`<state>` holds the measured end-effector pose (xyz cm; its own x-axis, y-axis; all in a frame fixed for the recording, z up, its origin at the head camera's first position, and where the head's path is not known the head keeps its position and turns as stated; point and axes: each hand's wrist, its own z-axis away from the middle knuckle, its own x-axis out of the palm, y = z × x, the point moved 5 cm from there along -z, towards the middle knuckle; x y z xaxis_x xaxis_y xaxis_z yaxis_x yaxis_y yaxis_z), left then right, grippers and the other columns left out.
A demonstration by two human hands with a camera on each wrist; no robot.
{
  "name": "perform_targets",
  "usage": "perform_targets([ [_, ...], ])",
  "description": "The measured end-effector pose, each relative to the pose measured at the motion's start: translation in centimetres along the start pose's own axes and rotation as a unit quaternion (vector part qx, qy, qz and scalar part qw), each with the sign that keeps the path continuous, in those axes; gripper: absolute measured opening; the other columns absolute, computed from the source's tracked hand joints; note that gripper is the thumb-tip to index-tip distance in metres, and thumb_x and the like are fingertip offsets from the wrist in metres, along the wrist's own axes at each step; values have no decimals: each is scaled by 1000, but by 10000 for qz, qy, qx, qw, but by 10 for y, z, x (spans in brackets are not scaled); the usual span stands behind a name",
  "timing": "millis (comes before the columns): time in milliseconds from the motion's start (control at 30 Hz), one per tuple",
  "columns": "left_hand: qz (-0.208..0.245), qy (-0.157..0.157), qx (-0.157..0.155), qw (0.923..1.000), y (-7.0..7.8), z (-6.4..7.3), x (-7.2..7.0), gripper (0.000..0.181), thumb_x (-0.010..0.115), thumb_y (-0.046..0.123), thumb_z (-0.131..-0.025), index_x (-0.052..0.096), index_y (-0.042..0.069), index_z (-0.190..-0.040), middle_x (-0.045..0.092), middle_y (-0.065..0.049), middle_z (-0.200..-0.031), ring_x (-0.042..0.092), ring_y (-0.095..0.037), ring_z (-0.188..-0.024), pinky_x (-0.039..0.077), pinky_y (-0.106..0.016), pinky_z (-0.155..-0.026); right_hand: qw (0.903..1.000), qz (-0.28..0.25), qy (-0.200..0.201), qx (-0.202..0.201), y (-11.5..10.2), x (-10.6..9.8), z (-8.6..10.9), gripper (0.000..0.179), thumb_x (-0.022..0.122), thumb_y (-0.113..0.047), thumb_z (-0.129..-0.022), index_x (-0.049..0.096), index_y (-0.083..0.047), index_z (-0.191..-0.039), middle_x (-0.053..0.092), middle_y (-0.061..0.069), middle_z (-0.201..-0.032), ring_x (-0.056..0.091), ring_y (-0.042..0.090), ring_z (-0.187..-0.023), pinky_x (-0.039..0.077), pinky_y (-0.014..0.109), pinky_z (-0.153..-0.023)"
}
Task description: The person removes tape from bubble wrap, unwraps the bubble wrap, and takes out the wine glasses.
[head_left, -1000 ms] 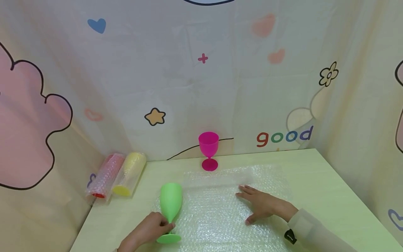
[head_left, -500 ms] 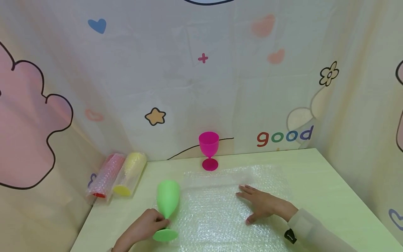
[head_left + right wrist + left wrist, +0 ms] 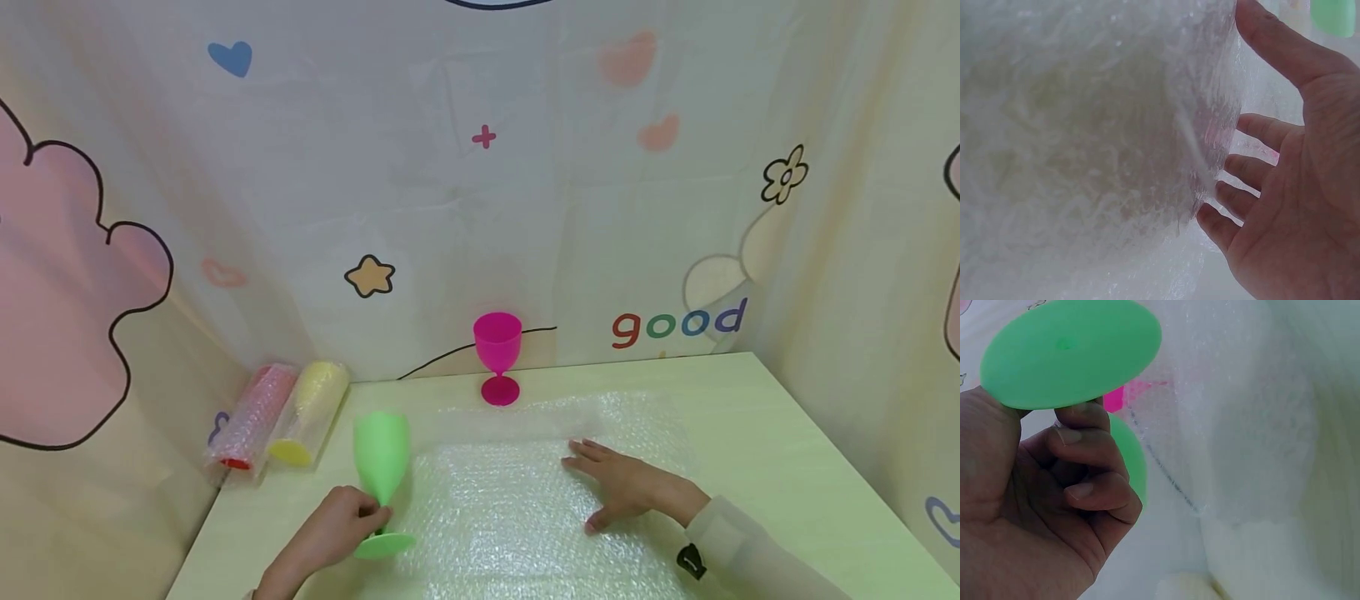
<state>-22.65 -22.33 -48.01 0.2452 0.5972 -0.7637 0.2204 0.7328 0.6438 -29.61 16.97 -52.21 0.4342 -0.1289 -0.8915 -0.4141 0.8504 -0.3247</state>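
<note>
A light green plastic goblet (image 3: 382, 454) is held upright by its stem in my left hand (image 3: 330, 529), over the left edge of the bubble wrap sheet (image 3: 510, 508). In the left wrist view the underside of the goblet's round foot (image 3: 1072, 353) shows above the curled fingers, which hide most of the stem. My right hand (image 3: 626, 487) rests with spread fingers on the sheet, right of its middle. Seen from the right wrist, its fingertips (image 3: 1210, 219) touch the bubble wrap and nothing is gripped.
A pink goblet (image 3: 498, 343) stands at the back of the table (image 3: 780, 467), just behind the sheet. At the back left lie a red item (image 3: 258, 408) and a yellow item (image 3: 311, 408), each rolled in bubble wrap. A patterned curtain (image 3: 480, 208) encloses the back and sides.
My left hand has carried the green goblet leftward and a little away from me, toward the sheet's left edge. The right hand has stayed in place on the bubble wrap.
</note>
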Motion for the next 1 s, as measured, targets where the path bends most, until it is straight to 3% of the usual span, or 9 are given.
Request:
perform_targets([
  [200, 2, 213, 152, 9997, 8, -2, -12, 38, 62, 27, -96, 60, 13, -61, 34, 12, -55, 29, 2, -49, 27, -16, -46, 9999, 21, 33, -107, -2, -2, 3, 101, 82, -55, -68, 38, -21, -152, 21, 5, -165, 18, 32, -153, 28, 58, -118],
  [433, -88, 595, 387, 9974, 25, -13, -33, 39, 62, 30, -96, 58, 21, -59, 40, 15, -53, 30, 3, -48, 28, -16, -45, 9997, -22, 90, -209, -2, -2, 5, 101, 83, -54, -67, 39, -20, -151, 23, 7, -164, 18, 34, -152, 28, 58, -118],
  [633, -206, 956, 621, 9933, 42, -29, -48, 38, 63, 31, -96, 60, 20, -60, 40, 13, -52, 31, 2, -47, 28, -17, -45, 9997, -12, 68, -216, -1, -1, 3, 102, 82, -55, -67, 38, -19, -152, 22, 7, -165, 18, 34, -152, 28, 58, -118],
  [1000, 170, 1430, 596, 9878, 54, -69, -54, 28, 66, 28, -94, 72, 12, -73, 63, 1, -64, 47, -7, -56, 39, -21, -50, 9999, 49, 0, -91, 1, 0, 0, 102, 82, -55, -67, 38, -21, -152, 20, 5, -165, 16, 31, -153, 28, 58, -117],
])
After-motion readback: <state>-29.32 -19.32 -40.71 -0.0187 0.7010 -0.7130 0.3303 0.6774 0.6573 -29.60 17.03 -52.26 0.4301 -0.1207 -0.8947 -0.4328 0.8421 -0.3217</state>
